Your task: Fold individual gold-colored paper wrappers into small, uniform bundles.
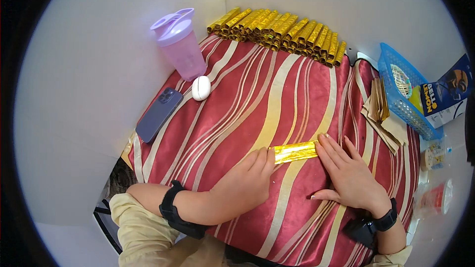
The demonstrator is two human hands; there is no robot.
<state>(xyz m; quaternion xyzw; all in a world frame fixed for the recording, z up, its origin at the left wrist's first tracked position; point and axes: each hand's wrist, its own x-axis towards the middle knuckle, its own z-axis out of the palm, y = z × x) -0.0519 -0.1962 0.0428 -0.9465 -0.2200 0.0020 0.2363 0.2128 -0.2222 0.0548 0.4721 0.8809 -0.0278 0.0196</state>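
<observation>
A glossy foil strip (296, 153) lies on satiny cloth (232, 123); beyond the strip, shiny foil tubes (282, 28); left of it, a translucent plastic shaker (183, 57); right of it, matt paper (393, 131) and a plastic basket (410, 112).

Lilac btl (183, 55) nr dk-blue ph (159, 114)

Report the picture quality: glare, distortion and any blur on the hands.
Head view: bright glare on the gold foil strip, softer sheen on the red striped cloth; head view: a dark fisheye border closes in around the picture, heaviest at the corners; head view: left hand and right hand show no obvious motion blur.
</observation>
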